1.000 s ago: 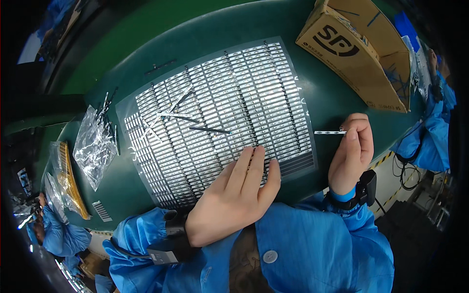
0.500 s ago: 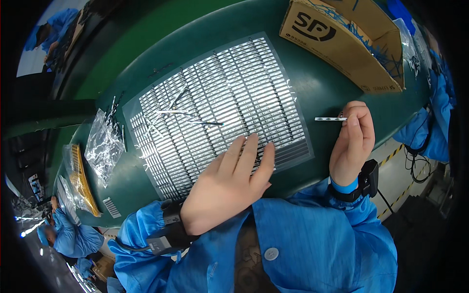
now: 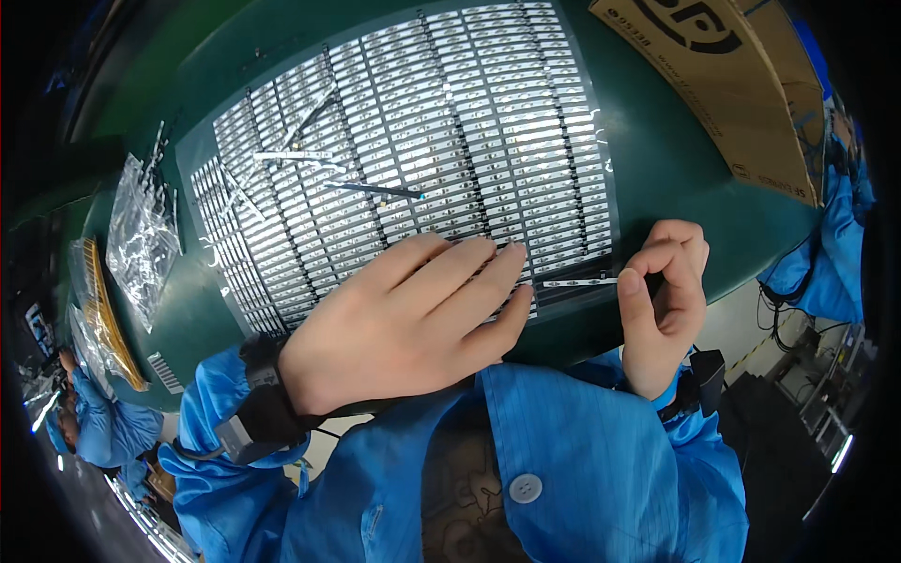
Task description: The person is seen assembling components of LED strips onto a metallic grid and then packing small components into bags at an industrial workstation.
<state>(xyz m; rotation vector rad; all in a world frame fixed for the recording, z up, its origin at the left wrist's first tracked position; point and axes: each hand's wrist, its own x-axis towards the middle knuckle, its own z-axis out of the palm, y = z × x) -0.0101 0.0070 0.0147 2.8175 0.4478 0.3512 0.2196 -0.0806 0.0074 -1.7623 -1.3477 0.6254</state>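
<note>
Head view: right hand (image 3: 662, 305) had thumb and index finger clamped on the right end of a short white strip (image 3: 577, 282) with dark marks; its other fingers were curled. Strip ran roughly level over the near right corner of the strip sheet (image 3: 526, 113), where the rows were dark instead of white. Couldn't tell if it touched the sheet or hung just above; too small to see. Left hand (image 3: 404, 319) lay palm down over the sheet's near edge, fingers slightly apart, thumb tip just beside the strip's left end.

Sheet sat mid-desk, clear border, rows of white strips split by dark columns. On its left half: a dark loose strip (image 3: 375, 190) and a white loose strip (image 3: 294, 156), plus a few more at angles. Green desk (image 3: 666, 159) also carried a clear bag (image 3: 141, 239) left of the sheet, a bag of yellow strips (image 3: 103, 314) by the left edge, a small ribbed piece (image 3: 165, 372) near the near left corner, and a cardboard box (image 3: 727, 80) toward the right end. Past the left edge: another person (image 3: 113, 427) in blue.
</note>
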